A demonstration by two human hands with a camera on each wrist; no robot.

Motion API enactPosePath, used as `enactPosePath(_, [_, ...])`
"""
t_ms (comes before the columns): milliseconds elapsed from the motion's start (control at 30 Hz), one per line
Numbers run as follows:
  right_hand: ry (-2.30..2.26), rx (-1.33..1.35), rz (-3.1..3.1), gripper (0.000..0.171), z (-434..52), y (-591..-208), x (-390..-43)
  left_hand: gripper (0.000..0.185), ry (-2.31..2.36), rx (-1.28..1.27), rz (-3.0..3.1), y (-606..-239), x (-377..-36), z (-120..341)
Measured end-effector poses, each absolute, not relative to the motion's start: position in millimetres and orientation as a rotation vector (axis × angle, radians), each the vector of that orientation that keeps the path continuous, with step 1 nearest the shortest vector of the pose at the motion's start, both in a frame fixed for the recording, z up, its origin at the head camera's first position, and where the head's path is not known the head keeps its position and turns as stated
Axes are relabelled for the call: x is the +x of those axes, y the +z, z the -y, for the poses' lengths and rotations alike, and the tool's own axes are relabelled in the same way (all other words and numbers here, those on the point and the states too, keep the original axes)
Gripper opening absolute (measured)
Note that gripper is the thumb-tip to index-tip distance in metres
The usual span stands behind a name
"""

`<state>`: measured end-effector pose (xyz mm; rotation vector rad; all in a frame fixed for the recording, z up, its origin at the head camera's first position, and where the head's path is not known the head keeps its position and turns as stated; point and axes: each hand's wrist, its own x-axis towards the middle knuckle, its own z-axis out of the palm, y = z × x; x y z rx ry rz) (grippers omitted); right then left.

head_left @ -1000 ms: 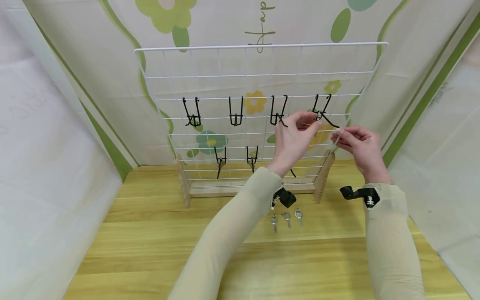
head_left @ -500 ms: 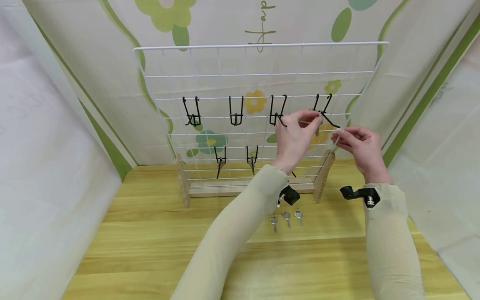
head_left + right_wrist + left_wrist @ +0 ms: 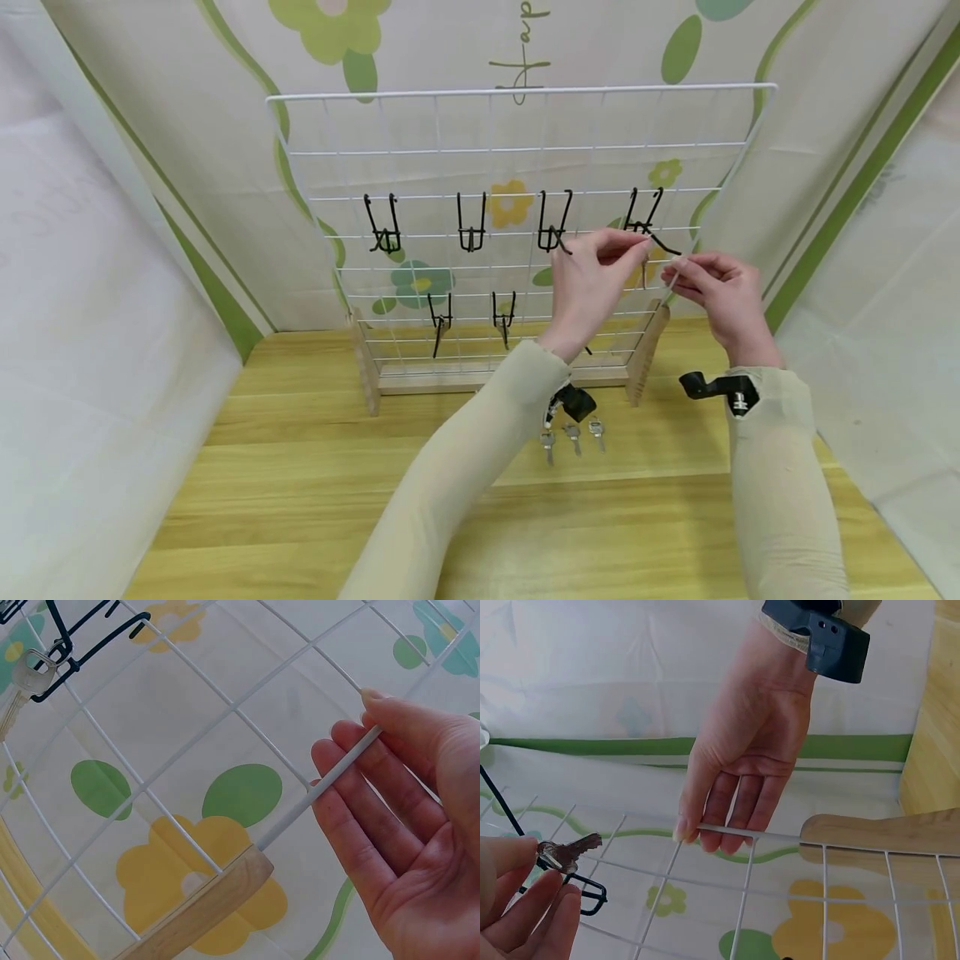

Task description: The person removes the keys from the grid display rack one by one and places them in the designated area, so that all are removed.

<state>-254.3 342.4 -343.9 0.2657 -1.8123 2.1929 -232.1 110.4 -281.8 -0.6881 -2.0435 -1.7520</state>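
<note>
In the head view my left hand [image 3: 588, 287] is at the right-hand upper hook [image 3: 654, 229], a black double-wire hook on the white wire grid [image 3: 450, 152]. Its thumb and finger pinch a silver key [image 3: 571, 853] by the small ring at its head, seen in the left wrist view. That key [image 3: 31, 679] appears beside the hook's prong in the right wrist view; whether the ring is round the prong I cannot tell. My right hand [image 3: 723, 300] grips the grid's right side rail [image 3: 341, 766] between thumb and fingers.
More black hooks [image 3: 471, 229] line the upper row, with others [image 3: 504, 317] in a lower row. Wooden feet [image 3: 647, 354] support the grid on the wooden table [image 3: 315, 483]. Three loose keys [image 3: 573, 437] lie in front, near my left forearm. Patterned cloth [image 3: 862, 250] encloses the sides.
My left hand has shifted slightly right and down along the hook. The key now shows hanging below its fingertips. My right hand stays on the rail.
</note>
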Motion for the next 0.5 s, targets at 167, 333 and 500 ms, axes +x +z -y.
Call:
enactPosePath(167, [2.192,0.276,1.804,0.024,-341.9,-344.1,-253.8,0.014,-1.82,-0.756,1.994,-282.5,-222.1,-109.2])
enactPosePath(333, [2.195,0.268,1.784,0.019,-342.0,-344.2,-254.5,0.013,-1.889,-0.814,1.941,-279.7,-211.6,-109.3])
enactPosePath(500, [2.185,0.22,1.778,0.016,-342.3,-343.7,-254.2,0.012,-1.897,-0.902,1.896,-272.9,-198.0,-108.8])
